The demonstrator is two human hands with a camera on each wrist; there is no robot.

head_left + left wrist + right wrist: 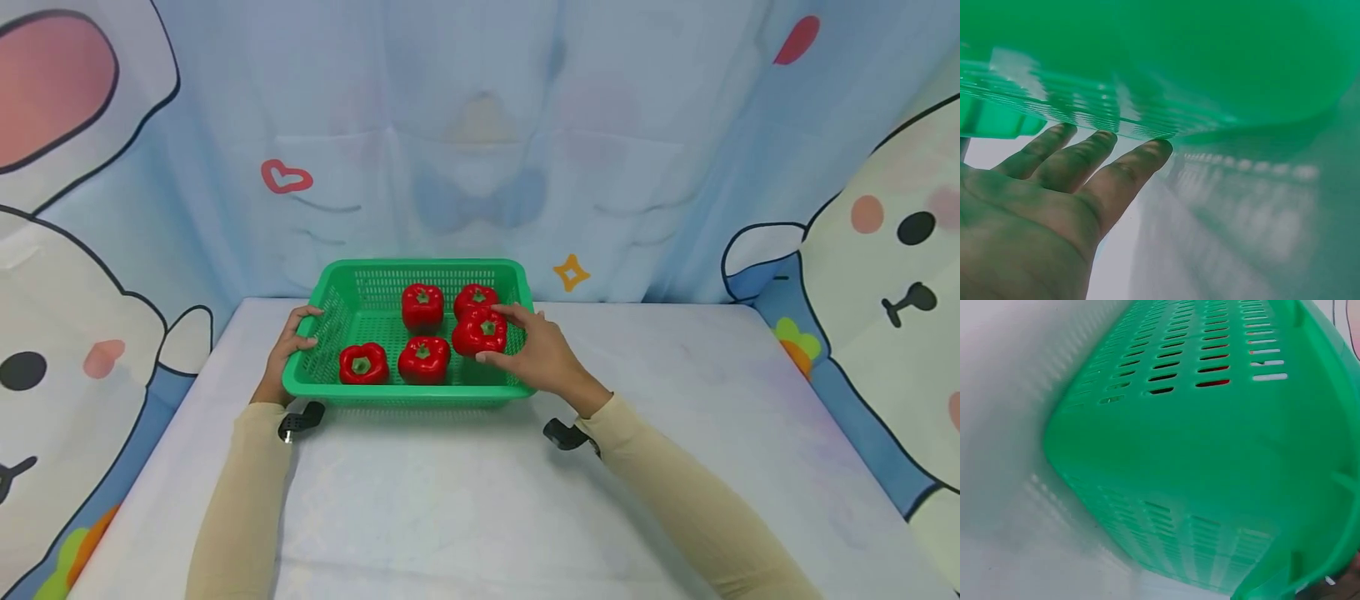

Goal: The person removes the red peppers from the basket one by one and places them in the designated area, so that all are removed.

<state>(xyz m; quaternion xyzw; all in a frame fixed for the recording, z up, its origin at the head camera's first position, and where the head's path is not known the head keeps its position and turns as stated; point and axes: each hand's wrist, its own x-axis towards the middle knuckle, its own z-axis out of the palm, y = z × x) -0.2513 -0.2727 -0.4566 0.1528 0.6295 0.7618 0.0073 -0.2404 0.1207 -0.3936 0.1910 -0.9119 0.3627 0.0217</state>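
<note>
A green plastic basket (397, 390) sits on the white-covered table with several red bell peppers (422, 308) inside. On the right side my right hand (551, 354) pinches one red bell pepper (480, 331) between thumb and fingers, over the basket and overlapping the pepper behind it. My left hand (288, 350) holds the basket's left rim, thumb and a finger over the edge. The left wrist view has the other fingers (1129, 172) of that hand stretched out under the basket's side. In the right wrist view the basket wall (1179, 444) fills the picture and hides most of that hand.
The table (450, 500) has a pale cloth over it. Right behind it hangs a light blue curtain (637, 167) with cartoon prints. A black strap (302, 419) is on the left wrist, and another black strap (566, 435) on the right.
</note>
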